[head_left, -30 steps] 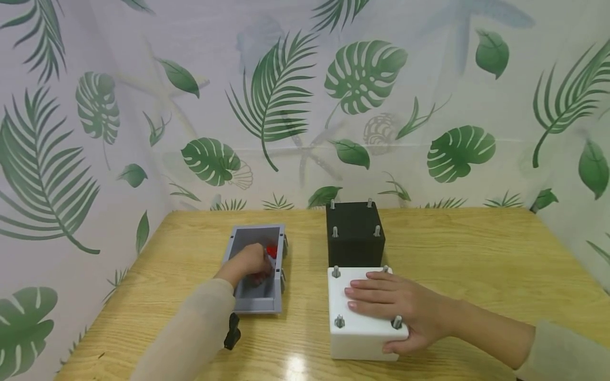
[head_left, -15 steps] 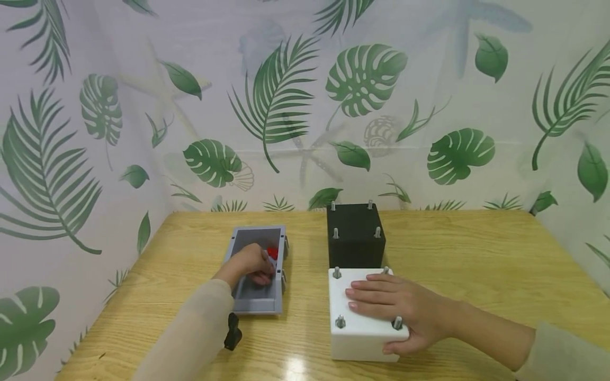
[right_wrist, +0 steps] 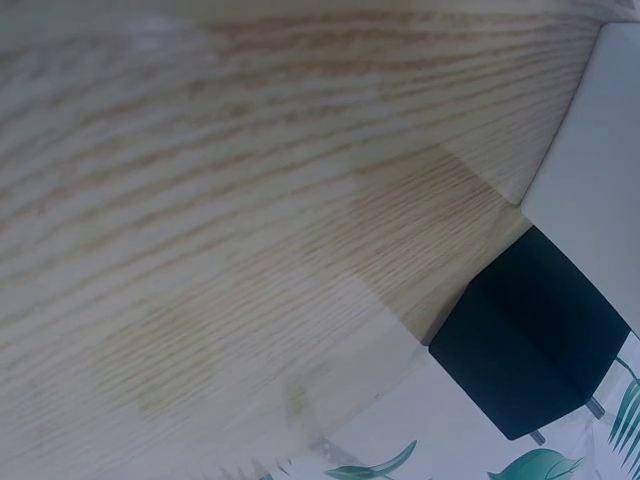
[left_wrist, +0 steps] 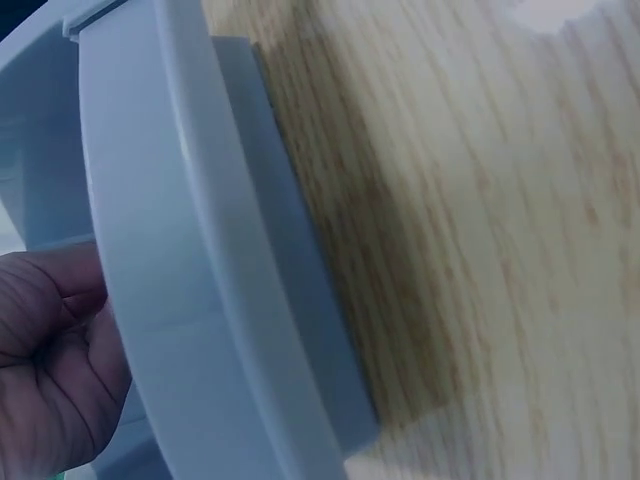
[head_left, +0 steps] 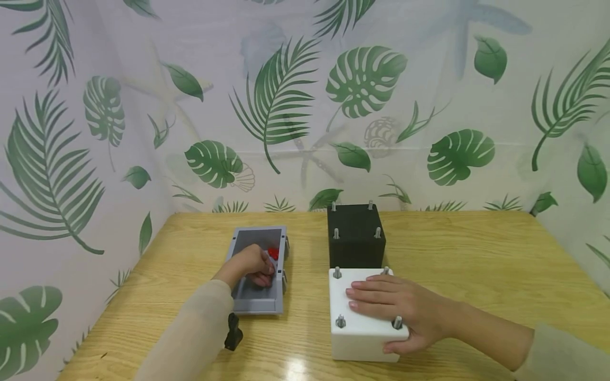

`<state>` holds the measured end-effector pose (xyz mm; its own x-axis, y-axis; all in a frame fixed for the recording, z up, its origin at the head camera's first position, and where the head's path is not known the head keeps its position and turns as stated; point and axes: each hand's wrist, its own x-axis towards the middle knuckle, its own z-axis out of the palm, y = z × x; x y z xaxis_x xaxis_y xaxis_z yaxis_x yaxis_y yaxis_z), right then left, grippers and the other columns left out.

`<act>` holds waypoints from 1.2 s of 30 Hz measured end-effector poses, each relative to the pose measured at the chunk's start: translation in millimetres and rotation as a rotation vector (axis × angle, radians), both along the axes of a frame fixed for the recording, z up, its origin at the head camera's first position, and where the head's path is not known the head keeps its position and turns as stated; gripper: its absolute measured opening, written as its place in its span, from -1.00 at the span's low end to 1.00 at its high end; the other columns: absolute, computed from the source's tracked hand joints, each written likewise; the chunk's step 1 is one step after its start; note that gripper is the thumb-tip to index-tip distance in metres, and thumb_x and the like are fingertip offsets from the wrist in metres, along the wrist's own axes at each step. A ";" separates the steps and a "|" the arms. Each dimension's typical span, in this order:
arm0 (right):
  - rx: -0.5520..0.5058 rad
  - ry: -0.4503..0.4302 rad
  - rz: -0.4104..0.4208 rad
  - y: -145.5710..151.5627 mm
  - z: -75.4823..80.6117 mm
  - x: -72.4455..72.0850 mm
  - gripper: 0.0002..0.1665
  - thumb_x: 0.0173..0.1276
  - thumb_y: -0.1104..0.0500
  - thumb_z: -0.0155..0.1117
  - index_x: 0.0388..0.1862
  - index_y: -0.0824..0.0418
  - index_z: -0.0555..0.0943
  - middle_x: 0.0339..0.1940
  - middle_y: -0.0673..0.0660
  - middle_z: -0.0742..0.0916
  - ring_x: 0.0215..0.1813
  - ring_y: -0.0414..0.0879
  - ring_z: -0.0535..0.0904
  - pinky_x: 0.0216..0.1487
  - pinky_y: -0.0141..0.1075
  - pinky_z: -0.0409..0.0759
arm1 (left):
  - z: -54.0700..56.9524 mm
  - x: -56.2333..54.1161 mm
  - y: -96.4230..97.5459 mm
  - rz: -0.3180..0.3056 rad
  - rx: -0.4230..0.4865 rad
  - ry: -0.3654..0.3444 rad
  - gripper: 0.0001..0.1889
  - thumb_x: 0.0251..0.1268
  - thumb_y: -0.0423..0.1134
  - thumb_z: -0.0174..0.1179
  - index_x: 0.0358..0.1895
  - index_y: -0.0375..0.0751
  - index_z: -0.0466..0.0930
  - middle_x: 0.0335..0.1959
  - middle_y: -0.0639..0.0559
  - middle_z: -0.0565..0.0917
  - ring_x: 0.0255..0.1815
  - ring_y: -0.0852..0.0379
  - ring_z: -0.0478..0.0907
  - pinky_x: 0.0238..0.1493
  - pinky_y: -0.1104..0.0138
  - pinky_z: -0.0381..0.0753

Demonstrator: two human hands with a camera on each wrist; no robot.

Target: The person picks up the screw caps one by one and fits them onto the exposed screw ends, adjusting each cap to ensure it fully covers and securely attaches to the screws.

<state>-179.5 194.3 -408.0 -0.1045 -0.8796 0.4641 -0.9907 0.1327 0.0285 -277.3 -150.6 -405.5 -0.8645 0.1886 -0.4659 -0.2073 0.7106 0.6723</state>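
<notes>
My left hand [head_left: 252, 266] reaches into a grey bin [head_left: 257, 306] on the left of the table, fingers bent and turned toward the bin's right side. A small red piece [head_left: 274, 253] lies just beyond its fingers. In the left wrist view the bin wall [left_wrist: 170, 240] hides the fingertips, and I cannot tell whether they hold anything. My right hand [head_left: 405, 307] rests on a white block [head_left: 340, 296], its fingers straight across the top and its thumb down the near right side. Metal bolts [head_left: 340, 321] stick up at the block's corners.
A black block [head_left: 355, 248] with upright bolts stands right behind the white one. A small black object [head_left: 233, 332] shows beside the left sleeve, in front of the bin. Leaf-patterned cloth [head_left: 286, 106] surrounds the wooden table [head_left: 476, 254] at the back and sides.
Inside the bin, my left hand's fingers have shifted slightly, and more of its thumb and fingers now shows. The right hand stays on the white block. The head view has shifted a little.
</notes>
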 end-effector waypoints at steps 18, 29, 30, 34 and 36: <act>-0.001 0.017 0.008 0.8 1.2 -0.3 -0.14 0.21 -0.21 0.23 0.36 0.26 0.34 0.38 0.14 0.43 0.39 0.03 0.32 0.47 -0.28 0.07 | 21.0 -0.6 -15.0 -0.054 0.120 -0.043 -0.88 0.27 -0.51 0.12 -0.26 -0.51 0.63 -0.50 -0.14 0.70 -0.54 0.15 0.67 -0.37 0.28 0.70; 0.008 0.016 -0.006 0.2 -1.4 -0.6 -0.13 0.20 -0.21 0.23 0.38 0.24 0.33 0.38 0.12 0.44 0.40 0.00 0.31 0.47 -0.30 0.05 | 44.2 1.6 -16.9 -0.054 0.122 -0.066 -0.81 0.28 -0.43 0.16 -0.15 -0.53 0.63 -0.50 -0.12 0.71 -0.55 0.18 0.66 -0.35 0.31 0.70; 0.005 0.019 -0.004 0.2 -1.4 -0.8 -0.13 0.20 -0.21 0.23 0.37 0.24 0.34 0.38 0.12 0.44 0.40 0.00 0.31 0.47 -0.30 0.06 | 46.0 1.5 -17.4 -0.056 0.132 -0.067 -0.80 0.28 -0.44 0.15 -0.13 -0.53 0.62 -0.50 -0.11 0.71 -0.55 0.18 0.66 -0.35 0.31 0.70; -0.008 0.033 0.011 -0.2 -0.9 -1.3 -0.14 0.22 -0.22 0.21 0.35 0.26 0.36 0.36 0.14 0.45 0.38 0.02 0.33 0.46 -0.27 0.08 | 51.3 1.6 -18.7 -0.062 0.170 -0.074 -0.78 0.29 -0.45 0.13 -0.09 -0.56 0.59 -0.50 -0.11 0.71 -0.54 0.19 0.66 -0.39 0.35 0.69; -0.013 0.035 0.011 -0.4 -0.6 -1.5 -0.15 0.22 -0.22 0.21 0.35 0.27 0.36 0.36 0.14 0.45 0.38 0.03 0.33 0.46 -0.26 0.09 | 53.1 2.0 -18.9 -0.066 0.188 -0.070 -0.78 0.29 -0.45 0.13 -0.08 -0.57 0.58 -0.49 -0.11 0.71 -0.53 0.19 0.66 -0.39 0.35 0.69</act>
